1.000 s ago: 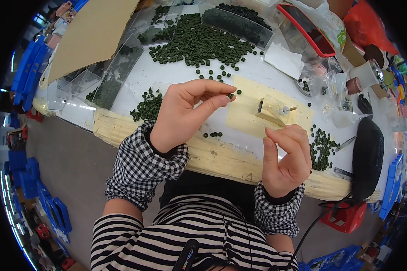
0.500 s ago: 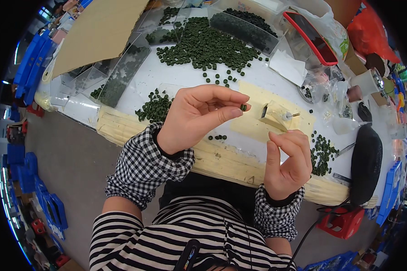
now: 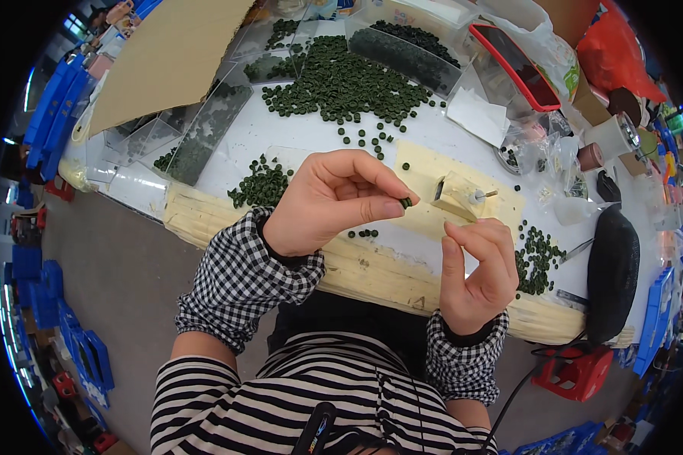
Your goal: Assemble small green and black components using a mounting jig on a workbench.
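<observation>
My left hand (image 3: pixel 330 203) pinches a small dark green bead (image 3: pixel 406 202) between thumb and forefinger. The bead hangs above a pale yellow sheet (image 3: pixel 417 173). To the right, my right hand (image 3: pixel 482 265) is closed in a loose pinch, its thumb and forefinger tips close together. Whatever those fingertips hold, if anything, is too small to make out. Just beyond them, a cream-coloured block (image 3: pixel 457 196) with a thin metal pin (image 3: pixel 489 194) sticking out rests on the sheet. Near my left wrist lies a small heap of green beads (image 3: pixel 258 183); a loose bead (image 3: pixel 406 165) sits on the sheet.
A large spread of green beads (image 3: pixel 341 83) covers the table's far middle, beside clear trays (image 3: pixel 212 129) and cardboard (image 3: pixel 167 61). More beads (image 3: pixel 537 262) lie right of my right hand, near a black pouch (image 3: pixel 613 277). A red-cased phone (image 3: pixel 514 67) lies far right.
My left fingertips have tipped down toward me, lowering the bead slightly. A loose bead on the sheet now shows beyond them. My right hand keeps nearly the same pose.
</observation>
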The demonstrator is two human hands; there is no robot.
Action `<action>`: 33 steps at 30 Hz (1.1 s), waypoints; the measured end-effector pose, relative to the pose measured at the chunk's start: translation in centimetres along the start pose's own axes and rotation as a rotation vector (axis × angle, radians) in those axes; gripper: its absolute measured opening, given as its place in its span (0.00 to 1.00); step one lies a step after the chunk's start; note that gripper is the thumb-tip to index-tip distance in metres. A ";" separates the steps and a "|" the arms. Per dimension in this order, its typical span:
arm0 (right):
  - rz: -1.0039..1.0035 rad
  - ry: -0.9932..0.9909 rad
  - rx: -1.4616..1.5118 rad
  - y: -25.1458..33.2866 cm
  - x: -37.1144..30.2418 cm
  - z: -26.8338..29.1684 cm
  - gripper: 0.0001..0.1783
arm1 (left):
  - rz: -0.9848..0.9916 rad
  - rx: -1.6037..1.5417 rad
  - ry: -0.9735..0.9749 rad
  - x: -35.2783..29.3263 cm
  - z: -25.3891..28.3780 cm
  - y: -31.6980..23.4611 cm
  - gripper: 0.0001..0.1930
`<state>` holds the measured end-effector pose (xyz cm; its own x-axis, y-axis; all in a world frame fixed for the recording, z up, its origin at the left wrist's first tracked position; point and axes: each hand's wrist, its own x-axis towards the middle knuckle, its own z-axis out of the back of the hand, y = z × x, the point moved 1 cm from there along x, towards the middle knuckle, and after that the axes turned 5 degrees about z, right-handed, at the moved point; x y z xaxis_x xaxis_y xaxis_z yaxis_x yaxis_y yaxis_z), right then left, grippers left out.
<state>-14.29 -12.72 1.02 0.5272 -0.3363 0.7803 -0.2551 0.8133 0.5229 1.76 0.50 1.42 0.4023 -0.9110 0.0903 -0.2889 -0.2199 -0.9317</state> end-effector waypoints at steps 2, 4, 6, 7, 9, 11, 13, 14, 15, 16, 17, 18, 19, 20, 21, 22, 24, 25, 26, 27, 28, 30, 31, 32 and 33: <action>0.002 -0.004 0.006 0.0 0.1 0.0 0.11 | 0.035 -0.075 0.020 0.0 0.2 0.0 0.09; 0.004 -0.004 0.010 0.0 0.1 0.0 0.11 | 0.059 -0.133 0.036 0.0 0.2 0.1 0.09; -0.002 -0.008 0.016 0.0 0.0 0.0 0.11 | 0.072 -0.174 0.054 0.1 0.1 0.0 0.09; -0.004 -0.010 0.020 -0.1 0.0 0.0 0.11 | 0.082 -0.163 0.040 0.1 0.0 -0.2 0.09; -0.007 -0.012 0.019 -0.1 -0.1 0.0 0.12 | 0.102 -0.146 0.014 0.0 -0.5 -0.6 0.09; -0.007 -0.011 0.019 -0.1 -0.1 0.0 0.12 | 0.105 -0.107 0.017 0.0 -0.5 -0.6 0.10; -0.004 -0.008 0.018 0.0 0.0 0.1 0.12 | 0.072 -0.078 0.028 0.1 -0.4 -0.3 0.09; -0.006 -0.007 0.020 0.0 0.0 0.1 0.12 | 0.039 -0.068 0.037 0.1 -0.3 0.1 0.09; -0.008 -0.007 0.021 0.0 0.0 0.1 0.12 | 0.005 -0.058 0.046 0.1 -0.3 0.2 0.09; -0.010 -0.006 0.022 0.0 0.0 0.1 0.12 | 0.020 -0.043 0.027 0.1 -0.4 0.0 0.09; -0.009 -0.005 0.021 -0.1 -0.1 0.1 0.12 | 0.036 -0.029 0.009 0.1 -0.7 -0.3 0.09; -0.007 -0.004 0.020 -0.1 -0.1 0.1 0.12 | 0.052 -0.015 -0.009 0.1 -0.8 -0.4 0.09; -0.006 -0.003 0.019 -0.1 -0.1 0.1 0.12 | 0.046 0.020 -0.005 0.0 -0.8 -0.4 0.09; -0.006 -0.004 0.019 -0.1 -0.1 0.1 0.12 | 0.039 0.055 -0.003 0.0 -0.8 -0.4 0.09; -0.005 -0.004 0.018 -0.1 -0.1 0.1 0.12 | 0.032 0.090 0.000 -0.1 -0.7 -0.3 0.09; -0.005 -0.005 0.017 -0.1 -0.1 0.1 0.12 | 0.000 0.122 0.006 -0.1 -0.7 -0.2 0.10; -0.007 -0.003 0.013 -0.1 -0.1 0.1 0.12 | -0.066 0.184 0.017 0.0 -0.6 -0.1 0.11; -0.008 -0.002 0.011 -0.1 -0.1 0.1 0.12 | -0.073 0.198 0.016 0.0 -0.6 -0.1 0.11; -0.006 -0.003 0.010 -0.1 -0.1 0.1 0.12 | -0.080 0.211 0.015 0.0 -0.6 -0.2 0.11; -0.004 -0.003 0.009 -0.1 0.0 0.1 0.12 | -0.086 0.224 0.013 0.0 -0.6 -0.2 0.11; -0.002 -0.004 0.008 -0.1 0.0 0.1 0.12 | -0.094 0.247 0.019 0.0 -0.6 -0.2 0.12; -0.015 0.000 0.016 0.0 0.0 0.1 0.12 | -0.110 0.294 0.028 0.0 -0.3 -0.1 0.14; -0.022 0.002 0.020 0.0 0.0 0.1 0.12 | -0.099 0.249 -0.010 0.0 -0.5 -0.1 0.14; -0.020 0.001 0.017 0.0 0.0 0.1 0.12 | -0.087 0.202 -0.046 -0.1 -0.9 -0.2 0.14; -0.018 0.001 0.014 0.0 -0.1 0.1 0.12 | -0.075 0.155 -0.082 -0.1 -1.2 -0.2 0.14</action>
<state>-14.36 -12.71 1.00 0.5324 -0.3505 0.7705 -0.2569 0.8004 0.5416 0.77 0.20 1.99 0.4893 -0.8610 0.1387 -0.1201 -0.2241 -0.9671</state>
